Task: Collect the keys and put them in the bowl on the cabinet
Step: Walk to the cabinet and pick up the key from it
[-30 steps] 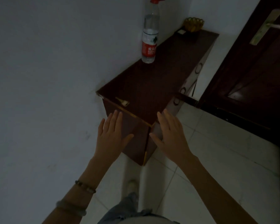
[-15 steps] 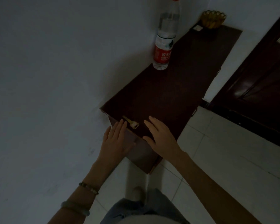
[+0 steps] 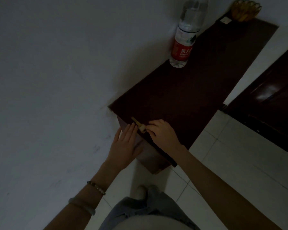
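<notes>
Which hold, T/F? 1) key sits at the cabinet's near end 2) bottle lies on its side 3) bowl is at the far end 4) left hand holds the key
1. True: the small brass key lies near the near edge of the dark wooden cabinet.
2. False: the clear red-labelled plastic bottle stands upright.
3. True: the golden bowl stands at the far end.
4. False: the left hand is flat and open; the right hand fingers touch the key.

Left wrist – beaded bracelet (image 3: 96, 187), pale bangle (image 3: 82, 206); grey trousers (image 3: 140, 211).
</notes>
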Available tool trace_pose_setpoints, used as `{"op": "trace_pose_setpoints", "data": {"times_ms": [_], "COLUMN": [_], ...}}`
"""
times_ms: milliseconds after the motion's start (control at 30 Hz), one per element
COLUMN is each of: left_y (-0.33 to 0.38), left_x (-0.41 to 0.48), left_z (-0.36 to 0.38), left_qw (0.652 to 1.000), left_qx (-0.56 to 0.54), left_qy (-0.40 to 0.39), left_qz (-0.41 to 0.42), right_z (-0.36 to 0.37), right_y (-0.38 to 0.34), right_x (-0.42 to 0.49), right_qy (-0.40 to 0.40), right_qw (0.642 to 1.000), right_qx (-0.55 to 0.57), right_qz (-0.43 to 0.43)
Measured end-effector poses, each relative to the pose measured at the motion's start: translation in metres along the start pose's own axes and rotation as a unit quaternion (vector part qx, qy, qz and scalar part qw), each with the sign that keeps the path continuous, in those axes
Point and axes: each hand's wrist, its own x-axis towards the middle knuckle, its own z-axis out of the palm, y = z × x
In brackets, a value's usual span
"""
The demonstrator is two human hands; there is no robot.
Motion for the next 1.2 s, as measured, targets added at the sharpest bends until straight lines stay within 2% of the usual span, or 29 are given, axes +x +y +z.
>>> {"op": "trace_pose_setpoints", "data": {"times_ms": [167,333,400,500,633,967,1200], "left_y": [-0.001,-0.003,-0.003,0.001,0.012,0.090,0.173], "left_x": [-0.001,-0.002,-0.003,-0.003,-0.001,0.022,0.045], "left_z": [0.000,0.001,0.000,-0.004,-0.018,-0.043,-0.038], "left_qw": [1.000,1.000,1.000,0.999,0.992,0.970,0.950], "left_qx": [0.007,0.007,-0.002,-0.049,-0.109,-0.107,-0.107], "left_qy": [-0.002,-0.007,-0.009,0.007,0.052,0.091,0.064], "left_qz": [0.002,0.004,0.004,0.014,0.039,0.196,0.285], "right_z": [-0.007,-0.030,-0.043,-0.058,-0.075,-0.108,-0.141], "right_y": [-0.005,-0.017,-0.023,-0.028,-0.025,0.010,0.057], "right_x": [-0.003,-0.008,-0.012,-0.019,-0.035,-0.104,-0.171], "right_qy": [0.037,0.082,0.080,0.094,0.119,0.271,0.357], "right_qw": [0.997,0.978,0.948,0.877,0.792,0.750,0.685], "right_qx": [0.061,0.188,0.290,0.434,0.546,0.491,0.475], "right_qz": [-0.003,0.043,0.099,0.182,0.246,0.350,0.422]}}
